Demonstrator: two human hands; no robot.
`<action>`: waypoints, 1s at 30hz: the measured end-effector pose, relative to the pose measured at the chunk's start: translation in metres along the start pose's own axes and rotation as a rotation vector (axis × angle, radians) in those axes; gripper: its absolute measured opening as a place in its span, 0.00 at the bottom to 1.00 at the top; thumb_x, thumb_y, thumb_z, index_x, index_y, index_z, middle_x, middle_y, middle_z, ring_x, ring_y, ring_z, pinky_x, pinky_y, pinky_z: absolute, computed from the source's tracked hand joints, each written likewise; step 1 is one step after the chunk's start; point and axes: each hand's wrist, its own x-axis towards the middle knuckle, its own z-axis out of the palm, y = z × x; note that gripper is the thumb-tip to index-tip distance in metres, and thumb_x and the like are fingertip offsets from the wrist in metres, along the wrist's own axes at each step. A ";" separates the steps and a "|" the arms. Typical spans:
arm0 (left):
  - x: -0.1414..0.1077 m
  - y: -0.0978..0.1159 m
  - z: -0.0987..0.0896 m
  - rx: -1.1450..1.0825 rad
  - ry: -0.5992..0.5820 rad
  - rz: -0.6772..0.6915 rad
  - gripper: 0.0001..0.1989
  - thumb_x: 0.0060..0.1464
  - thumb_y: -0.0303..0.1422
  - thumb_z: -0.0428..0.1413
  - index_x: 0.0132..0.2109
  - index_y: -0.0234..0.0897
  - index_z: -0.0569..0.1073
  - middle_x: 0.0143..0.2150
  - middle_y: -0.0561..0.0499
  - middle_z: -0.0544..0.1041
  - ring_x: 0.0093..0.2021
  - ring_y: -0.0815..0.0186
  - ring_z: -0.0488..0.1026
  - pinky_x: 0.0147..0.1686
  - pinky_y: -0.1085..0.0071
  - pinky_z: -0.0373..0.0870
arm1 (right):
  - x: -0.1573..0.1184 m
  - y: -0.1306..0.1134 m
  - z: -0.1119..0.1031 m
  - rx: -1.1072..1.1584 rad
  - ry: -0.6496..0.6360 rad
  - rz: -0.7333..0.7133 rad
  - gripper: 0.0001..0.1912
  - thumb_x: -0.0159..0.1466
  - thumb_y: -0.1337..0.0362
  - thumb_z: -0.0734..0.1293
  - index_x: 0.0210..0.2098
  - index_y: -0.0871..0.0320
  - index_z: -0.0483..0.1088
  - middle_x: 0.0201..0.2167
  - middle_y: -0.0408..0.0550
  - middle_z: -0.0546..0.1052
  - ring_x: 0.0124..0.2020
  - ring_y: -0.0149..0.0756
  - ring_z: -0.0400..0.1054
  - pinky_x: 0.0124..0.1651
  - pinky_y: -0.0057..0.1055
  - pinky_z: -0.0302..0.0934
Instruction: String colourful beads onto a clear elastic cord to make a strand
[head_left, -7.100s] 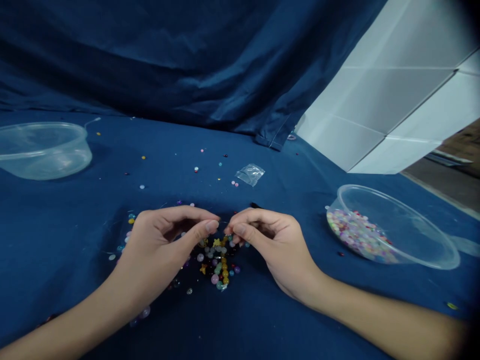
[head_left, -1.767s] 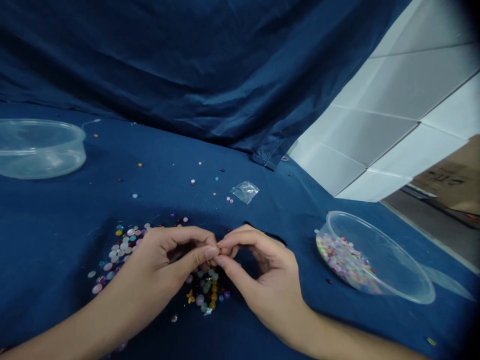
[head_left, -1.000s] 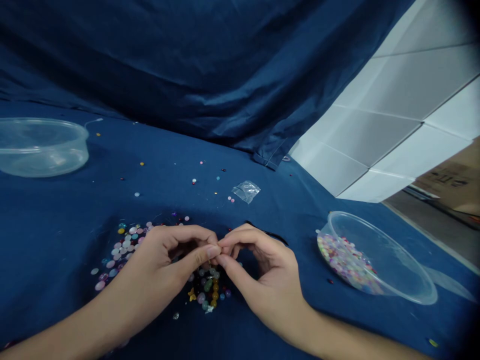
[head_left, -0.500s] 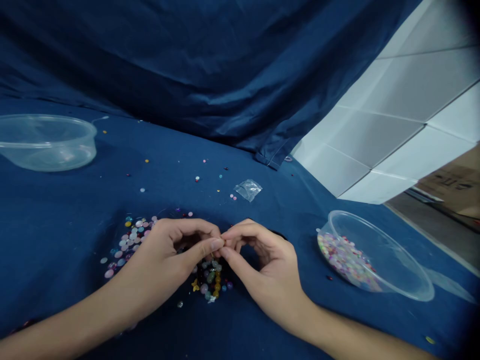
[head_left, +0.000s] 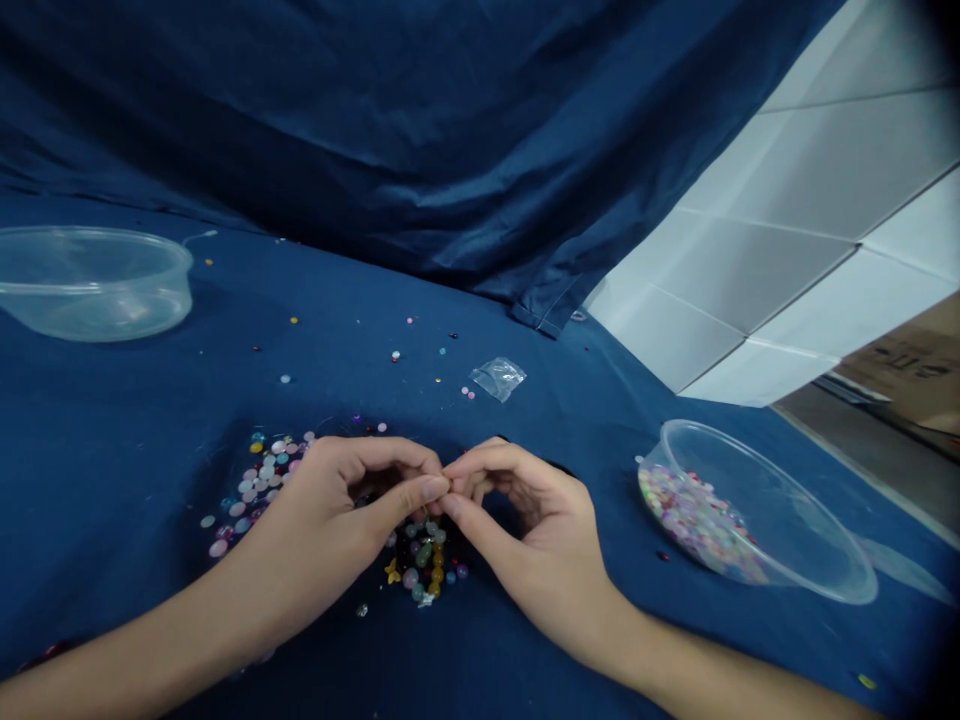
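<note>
My left hand (head_left: 360,500) and my right hand (head_left: 525,520) meet at the fingertips near the middle of the view. Thumb and forefinger of each are pinched together on something too small to make out; a bit of thin cord shows just below them. Under the fingertips hangs or lies a cluster of strung beads (head_left: 424,560), with yellow, green and clear ones. Beside it is a gold butterfly-like charm (head_left: 393,571). Loose pink, white and blue beads (head_left: 262,475) are spread behind and left of my left hand, which partly hides them.
A clear plastic bowl (head_left: 112,310) stands at the far left. On the right, a tilted clear bowl (head_left: 705,520) holds many pastel beads. A small clear plastic bag (head_left: 500,378) and scattered beads lie on the blue cloth (head_left: 150,400). White tiles (head_left: 757,240) rise at the right.
Both hands keep the same pinched pose. The view has shifted very slightly; nothing else has visibly moved.
</note>
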 end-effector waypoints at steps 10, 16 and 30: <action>0.002 -0.005 0.000 -0.006 0.000 0.031 0.08 0.62 0.37 0.57 0.34 0.46 0.78 0.31 0.61 0.79 0.34 0.71 0.74 0.34 0.82 0.68 | 0.000 0.000 0.001 0.025 0.010 -0.015 0.08 0.62 0.74 0.69 0.38 0.56 0.75 0.31 0.42 0.75 0.29 0.29 0.68 0.33 0.29 0.64; 0.002 -0.003 0.000 -0.034 0.000 0.021 0.09 0.62 0.37 0.57 0.32 0.44 0.77 0.31 0.60 0.79 0.34 0.71 0.75 0.35 0.82 0.68 | -0.001 0.000 0.000 0.014 -0.002 -0.015 0.08 0.64 0.73 0.68 0.39 0.54 0.76 0.32 0.43 0.76 0.31 0.32 0.71 0.34 0.33 0.65; 0.000 -0.002 0.001 -0.085 0.013 0.036 0.08 0.63 0.34 0.57 0.39 0.51 0.81 0.29 0.63 0.77 0.31 0.76 0.72 0.33 0.86 0.66 | -0.002 0.001 -0.005 0.018 -0.006 -0.033 0.11 0.68 0.71 0.64 0.41 0.50 0.76 0.34 0.43 0.73 0.33 0.32 0.69 0.36 0.33 0.64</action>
